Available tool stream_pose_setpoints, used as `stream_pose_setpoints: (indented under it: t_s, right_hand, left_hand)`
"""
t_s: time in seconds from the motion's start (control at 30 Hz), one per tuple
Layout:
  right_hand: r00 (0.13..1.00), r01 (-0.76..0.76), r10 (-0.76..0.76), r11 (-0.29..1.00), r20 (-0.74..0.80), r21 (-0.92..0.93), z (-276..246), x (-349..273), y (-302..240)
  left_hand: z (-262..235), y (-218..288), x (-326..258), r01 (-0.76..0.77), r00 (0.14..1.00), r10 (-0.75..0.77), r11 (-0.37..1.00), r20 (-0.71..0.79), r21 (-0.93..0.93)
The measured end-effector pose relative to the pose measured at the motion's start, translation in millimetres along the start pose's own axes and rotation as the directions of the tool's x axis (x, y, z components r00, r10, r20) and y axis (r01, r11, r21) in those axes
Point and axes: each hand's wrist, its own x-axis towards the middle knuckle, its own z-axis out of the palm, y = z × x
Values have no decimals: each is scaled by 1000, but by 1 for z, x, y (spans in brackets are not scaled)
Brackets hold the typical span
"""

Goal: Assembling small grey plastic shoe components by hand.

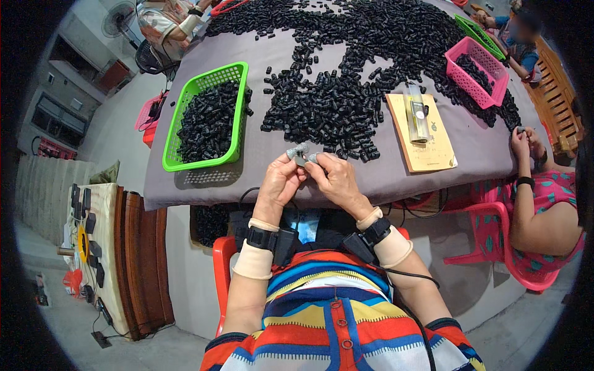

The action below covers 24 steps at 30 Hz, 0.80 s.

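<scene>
My left hand (281, 182) and my right hand (338, 180) meet above the near edge of the cloth-covered table, fingertips close together. Each is closed in a pinch, and some fingertips wear grey wrappings. Whatever small piece lies between them is too small and too hidden to name. Just beyond my fingers spreads a heap of small black cylindrical parts (334, 111). To the left of my hands a green plastic basket (242, 105) is filled with the same kind of black parts.
A yellow notepad (433, 151) with a clear tube-like container (416, 114) on it lies right of the heap. Farther right stands a pink basket (455, 74) of black parts. Another person's hands (526, 145) work at the right edge. A bench (139, 266) stands at left.
</scene>
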Motion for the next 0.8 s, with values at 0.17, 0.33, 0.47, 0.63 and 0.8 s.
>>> stream_pose_setpoints:
  t_s: [0.17, 0.33, 0.47, 0.63, 0.8]
  right_hand:
    - [1000, 29, -30, 999, -4, -24, 1, 0, 2]
    - [1000, 19, -18, 999, 7, -39, 1, 0, -1]
    - [999, 38, -38, 997, -3, -64, 2, 0, 0]
    - [999, 32, -33, 996, -6, -78, 3, 0, -2]
    - [999, 23, -26, 996, -34, -84, 4, 0, -3]
  left_hand:
    - [2, 2, -1, 15, 1000, -15, 1000, 11, 16]
    - [1, 2, -1, 22, 999, -23, 1000, 37, 22]
    - [2, 3, -1, 21, 999, -22, 999, 41, 28]
    - [4, 4, -1, 17, 999, -19, 999, 48, 39]
    - [2, 3, -2, 19, 997, -22, 999, 67, 47]
